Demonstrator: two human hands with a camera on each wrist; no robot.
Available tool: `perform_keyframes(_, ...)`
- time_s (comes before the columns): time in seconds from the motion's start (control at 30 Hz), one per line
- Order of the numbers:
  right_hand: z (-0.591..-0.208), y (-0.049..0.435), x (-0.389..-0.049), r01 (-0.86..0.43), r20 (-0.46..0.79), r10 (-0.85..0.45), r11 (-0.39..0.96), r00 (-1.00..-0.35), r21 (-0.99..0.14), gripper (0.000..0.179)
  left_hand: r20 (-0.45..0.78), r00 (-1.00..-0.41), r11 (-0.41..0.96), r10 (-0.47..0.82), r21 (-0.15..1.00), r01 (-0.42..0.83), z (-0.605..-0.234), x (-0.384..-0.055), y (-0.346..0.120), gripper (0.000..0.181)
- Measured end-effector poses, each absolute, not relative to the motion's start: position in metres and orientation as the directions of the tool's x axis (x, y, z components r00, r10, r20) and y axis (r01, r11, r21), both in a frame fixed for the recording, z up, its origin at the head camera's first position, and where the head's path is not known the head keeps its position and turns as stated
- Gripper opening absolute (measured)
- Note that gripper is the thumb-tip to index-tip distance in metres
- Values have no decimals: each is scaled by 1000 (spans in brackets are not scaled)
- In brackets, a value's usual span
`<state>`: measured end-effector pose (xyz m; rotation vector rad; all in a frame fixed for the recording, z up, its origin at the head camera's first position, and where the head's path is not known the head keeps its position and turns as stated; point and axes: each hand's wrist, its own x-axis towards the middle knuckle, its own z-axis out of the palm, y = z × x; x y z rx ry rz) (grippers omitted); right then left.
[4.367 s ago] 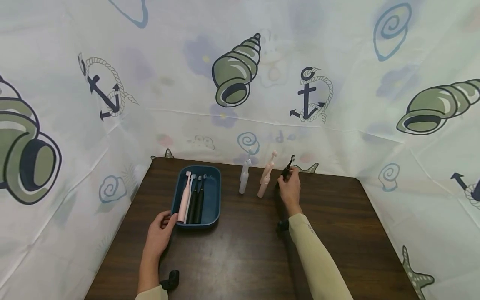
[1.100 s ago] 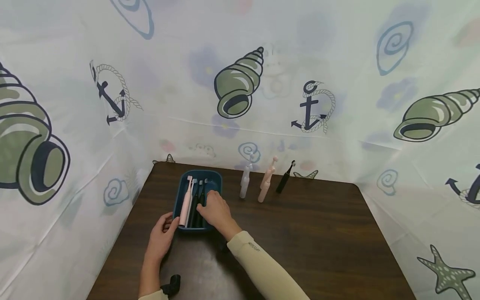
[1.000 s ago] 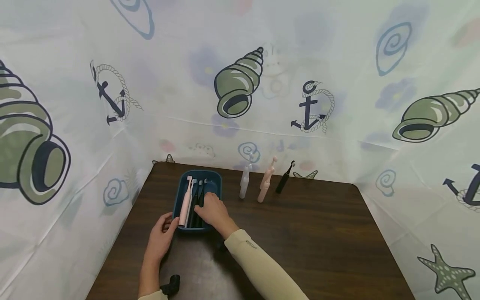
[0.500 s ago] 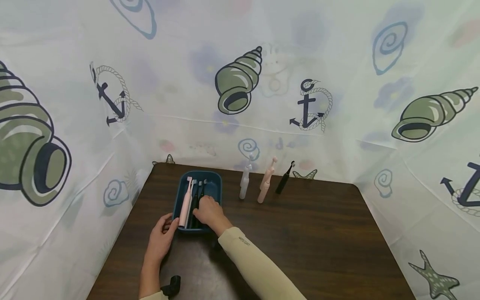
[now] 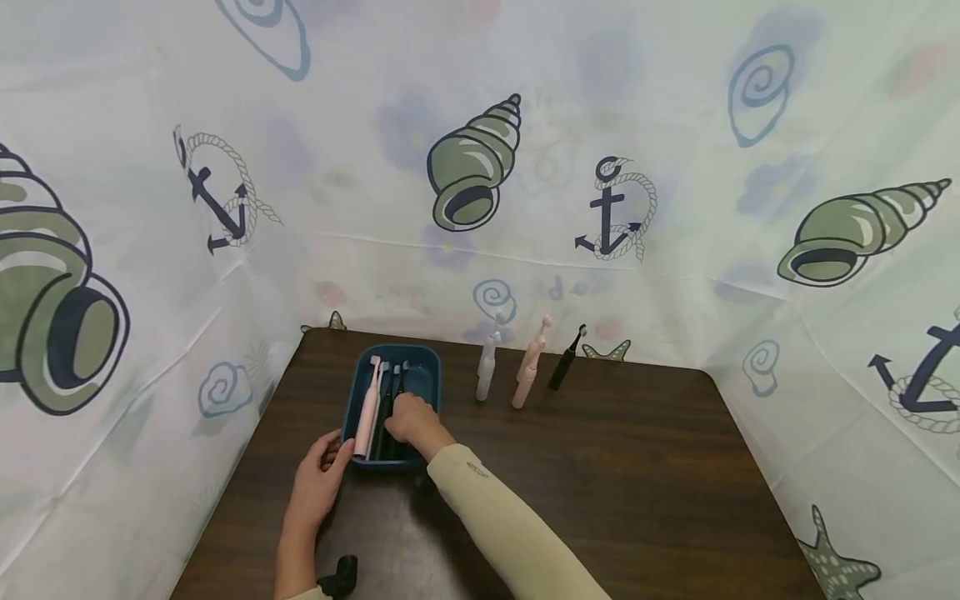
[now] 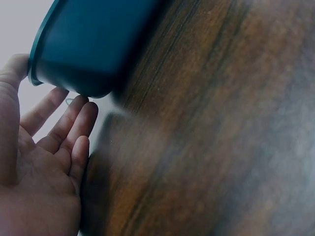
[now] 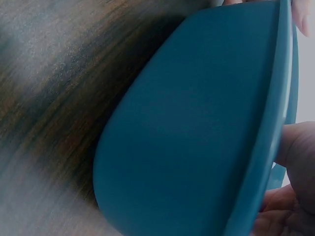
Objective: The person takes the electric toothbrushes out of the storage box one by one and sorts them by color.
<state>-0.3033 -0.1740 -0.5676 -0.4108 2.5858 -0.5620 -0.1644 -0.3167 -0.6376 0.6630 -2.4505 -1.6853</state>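
Note:
My left hand holds the near left corner of a dark blue tray, thumb at the rim and fingers against the outer wall. Inside, side by side, lie a pink electric toothbrush, a thin white one and two black ones. Reaching in from the right, my right hand has its fingers curled down on the handle of the rightmost black electric toothbrush, whose head shows beyond the knuckles. The tray wall hides most of those fingers in the right wrist view.
Right of the tray, more electric toothbrushes stand upright on the dark wooden table: white ones, pink ones and a black one. A patterned cloth hangs behind the table's back edge.
My right hand has let go of the black toothbrush that now stands at the right, moved left into the tray and slid slightly nearer along the handle there. The left hand has stayed.

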Motion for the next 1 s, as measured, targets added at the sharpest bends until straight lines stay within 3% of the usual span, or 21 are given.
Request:
perform_keyframes(0.2,-572,-175,-306,-182,-370,-367,875,-853,-449,24,-171,-901,292,-399,907,-302,-637,-165,-315,78)
perform_keyframes(0.4,-570,-174,-302,-121,-370,-326,869,-870,-480,63,-190,-897,284,-400,905,-318,-636,-164,-311,80)
perform_keyframes(0.53,-570,-174,-300,-54,-385,-278,864,-880,-500,79,-183,-899,283,-399,907,-311,-636,-164,-311,79)
perform_keyframes(1.0,-567,-174,-299,-63,-350,-289,843,-891,-534,82,-187,-898,289,-399,903,-316,-637,-167,-313,80)
